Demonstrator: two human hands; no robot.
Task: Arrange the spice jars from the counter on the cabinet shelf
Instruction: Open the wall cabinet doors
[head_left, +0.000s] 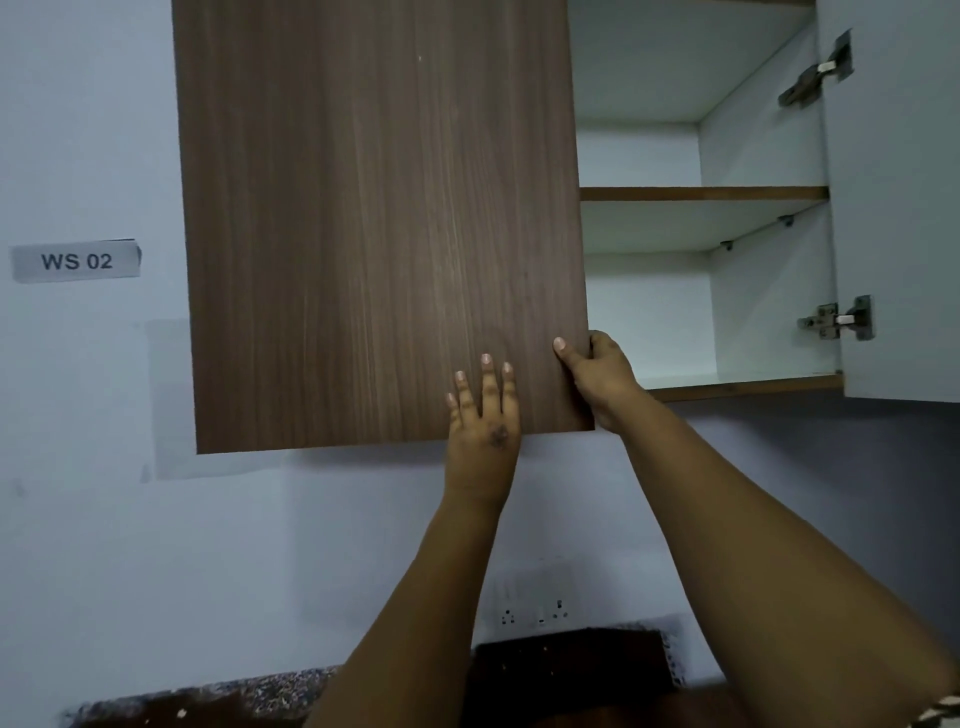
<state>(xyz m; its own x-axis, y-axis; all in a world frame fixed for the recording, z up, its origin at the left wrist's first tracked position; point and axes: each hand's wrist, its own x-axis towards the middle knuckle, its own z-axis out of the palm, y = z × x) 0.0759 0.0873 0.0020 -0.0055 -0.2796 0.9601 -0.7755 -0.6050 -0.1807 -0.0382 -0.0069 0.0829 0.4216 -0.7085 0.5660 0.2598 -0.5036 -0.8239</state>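
Hands are seen at the cabinet door (384, 218): left hand (483, 410) pressed flat, right hand (597, 374) gripped round its edge. Cabinet shelf (704, 194) is shown bare; no spice jars are visible, arranging judged unstarted.

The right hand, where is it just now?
The right hand grips the lower right edge of the brown cabinet door, beside the left hand.

My feed shows soft, even, cool-toned indoor light; no hard glare; the cabinet interior (649, 291) reads bright white; a faint shadow lies on the wall (104, 519) beneath the wooden door (374, 218); the tabletop (208, 699) at the bottom is dim and blurred; straight edges bow slightly toward the frame's borders.
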